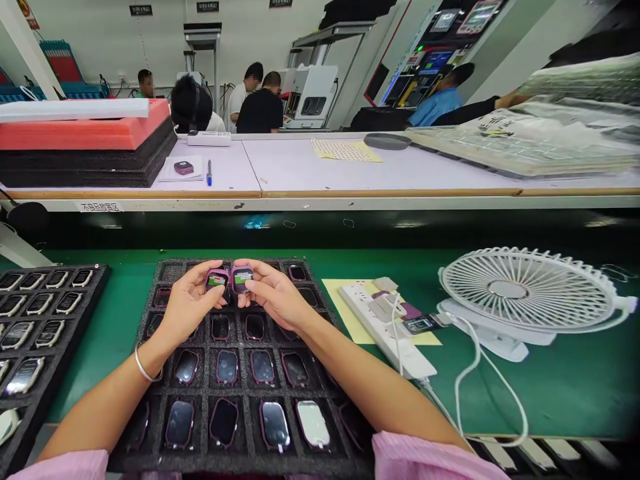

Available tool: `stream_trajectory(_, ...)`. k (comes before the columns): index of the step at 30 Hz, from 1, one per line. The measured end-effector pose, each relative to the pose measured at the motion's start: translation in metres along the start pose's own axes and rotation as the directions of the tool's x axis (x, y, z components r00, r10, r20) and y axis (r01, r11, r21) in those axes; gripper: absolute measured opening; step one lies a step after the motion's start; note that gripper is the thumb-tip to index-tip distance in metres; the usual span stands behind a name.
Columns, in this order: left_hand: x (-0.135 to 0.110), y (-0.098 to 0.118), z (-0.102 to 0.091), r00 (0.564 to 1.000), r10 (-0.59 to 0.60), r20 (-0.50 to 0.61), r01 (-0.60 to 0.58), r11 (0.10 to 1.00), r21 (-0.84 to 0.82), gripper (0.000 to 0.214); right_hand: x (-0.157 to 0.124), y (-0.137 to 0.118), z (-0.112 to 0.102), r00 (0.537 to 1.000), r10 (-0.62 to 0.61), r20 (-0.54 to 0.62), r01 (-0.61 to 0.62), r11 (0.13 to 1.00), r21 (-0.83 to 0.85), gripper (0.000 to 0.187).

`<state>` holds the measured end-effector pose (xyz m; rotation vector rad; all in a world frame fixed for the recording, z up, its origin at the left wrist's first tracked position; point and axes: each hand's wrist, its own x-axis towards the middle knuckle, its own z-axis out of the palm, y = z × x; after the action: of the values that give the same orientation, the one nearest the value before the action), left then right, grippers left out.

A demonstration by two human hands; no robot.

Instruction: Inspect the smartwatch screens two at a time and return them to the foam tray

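My left hand [193, 301] is closed on a purple-framed smartwatch [217, 279] without a strap, its screen lit in green and white. Beside it, a second purple smartwatch [243, 279] sits between the thumb and fingers of my right hand [273, 290], and its screen is lit too. Both are held close together above the far part of a black foam tray [203, 370]. In the tray's compartments lie rows of purple watch bodies, mostly with dark screens, such as the watch body [227, 367]. One watch body [313, 424] in the front row has a whitish face.
A second foam tray [55, 333] of pale-framed watches lies at left. On the right are a white power strip [387, 333], cables and a white fan [530, 293]. Behind runs a raised shelf [290, 170] with foam stacks [85, 153] and bagged trays [530, 143]. Several people sit beyond.
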<state>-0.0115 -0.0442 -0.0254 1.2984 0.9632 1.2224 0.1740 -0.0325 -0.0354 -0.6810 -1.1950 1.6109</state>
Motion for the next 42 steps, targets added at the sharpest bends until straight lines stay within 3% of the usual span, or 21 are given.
stream_trajectory(4,-0.001,-0.001,0.000,1.000,-0.011,0.027,0.012,1.000,-0.016,0.049,0.000,0.003,-0.003,1.000,-0.013,0.003,0.013,1.000,-0.003,0.041)
stream_trajectory(11,-0.001,-0.003,0.000,0.998,-0.050,0.023,0.050,0.999,0.013,0.044,0.000,0.008,-0.005,1.000,-0.003,-0.012,0.002,0.999,-0.043,0.029)
stream_trajectory(17,-0.002,-0.009,-0.003,0.995,-0.086,0.044,0.088,0.996,-0.032,0.048,-0.001,0.010,-0.007,1.000,0.010,-0.011,-0.010,0.999,-0.046,0.036)
stream_trajectory(22,0.004,-0.027,-0.004,0.975,-0.218,0.044,0.222,0.965,-0.143,0.053,0.001,0.024,-0.013,0.986,0.154,-0.062,-0.150,0.986,0.071,0.043)
stream_trajectory(26,0.010,-0.043,-0.006,0.923,-0.381,0.047,0.382,0.897,-0.224,0.054,0.005,0.038,-0.020,0.936,0.325,-0.132,-0.299,0.937,0.182,0.046)
stream_trajectory(32,0.013,-0.046,-0.007,0.902,-0.430,0.046,0.427,0.868,-0.254,0.051,0.007,0.044,-0.022,0.917,0.367,-0.154,-0.333,0.920,0.208,0.046)
stream_trajectory(42,0.014,-0.042,-0.007,0.881,-0.473,0.026,0.455,0.830,-0.323,0.040,0.008,0.043,-0.023,0.926,0.344,-0.155,-0.305,0.924,0.229,0.021)
